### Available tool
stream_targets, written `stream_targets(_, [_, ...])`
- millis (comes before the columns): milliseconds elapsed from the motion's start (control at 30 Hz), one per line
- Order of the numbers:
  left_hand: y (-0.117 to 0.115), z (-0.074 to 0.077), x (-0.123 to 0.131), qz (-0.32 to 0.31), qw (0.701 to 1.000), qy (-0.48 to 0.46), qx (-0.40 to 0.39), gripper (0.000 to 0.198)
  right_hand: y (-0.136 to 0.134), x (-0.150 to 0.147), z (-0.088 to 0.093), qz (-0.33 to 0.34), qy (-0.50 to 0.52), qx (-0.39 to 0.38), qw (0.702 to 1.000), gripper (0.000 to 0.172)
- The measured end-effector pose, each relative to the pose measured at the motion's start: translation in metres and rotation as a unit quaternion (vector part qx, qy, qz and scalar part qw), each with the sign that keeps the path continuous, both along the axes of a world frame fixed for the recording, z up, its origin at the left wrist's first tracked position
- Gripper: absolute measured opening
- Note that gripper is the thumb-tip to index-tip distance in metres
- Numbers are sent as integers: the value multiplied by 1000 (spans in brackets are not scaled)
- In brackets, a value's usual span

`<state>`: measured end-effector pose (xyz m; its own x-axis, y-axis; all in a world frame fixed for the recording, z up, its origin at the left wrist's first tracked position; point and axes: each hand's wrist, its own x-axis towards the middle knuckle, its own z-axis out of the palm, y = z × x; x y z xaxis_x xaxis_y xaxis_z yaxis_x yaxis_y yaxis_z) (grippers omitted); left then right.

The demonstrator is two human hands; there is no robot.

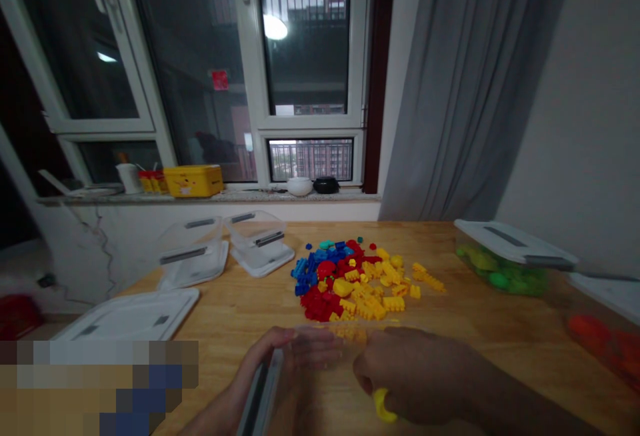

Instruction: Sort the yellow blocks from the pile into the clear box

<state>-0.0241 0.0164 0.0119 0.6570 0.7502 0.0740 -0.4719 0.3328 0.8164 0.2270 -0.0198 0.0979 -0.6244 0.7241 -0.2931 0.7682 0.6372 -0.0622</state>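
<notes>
At the front of the table my left hand (pixel 273 353) grips a clear plastic box (pixel 270 383) by its side. The thumb lies over the rim, and the fingers show flat through the clear wall. My right hand (pixel 420 366) is closed at the box's right, with a curved yellow piece (pixel 384 405) showing at its curled fingers. Just beyond the box spreads a pile of toy blocks: yellow blocks (pixel 370 303) in front and to the right, red blocks (pixel 317 304) in the middle, blue blocks (pixel 313 269) at the back left.
Two clear boxes (pixel 190 239) stand with white lids at the back left; another white lid (pixel 135 316) lies nearer. A lidded box of green pieces (pixel 495 276) sits at the right, orange-red pieces (pixel 595 336) nearer. Behind are a window sill (pixel 250 196) and grey curtain (pixel 450 89).
</notes>
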Motion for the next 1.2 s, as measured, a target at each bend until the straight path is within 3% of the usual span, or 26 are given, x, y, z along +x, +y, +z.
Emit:
stream_targets(300, [0, 11, -2, -4, 1000, 14, -11, 57, 3, -6, -2, -31, -37, -5, 999, 35])
stream_targets(833, [-1, 2, 0, 41, 999, 19, 7, 45, 7, -5, -11, 13, -5, 10, 1000, 35])
stream_targets(933, [-1, 3, 0, 35, 999, 24, 11, 47, 4, -7, -1, -1, 16, 19, 1000, 30])
stream_targets(1033, [2, 2, -3, 25, 999, 26, 15, 49, 0, -2, 21, -15, 103, 33, 994, 23])
stream_targets(1200, [15, -6, -10, -28, 999, 10, 21, 56, 7, 33, 63, -53, 290, 81, 952, 27])
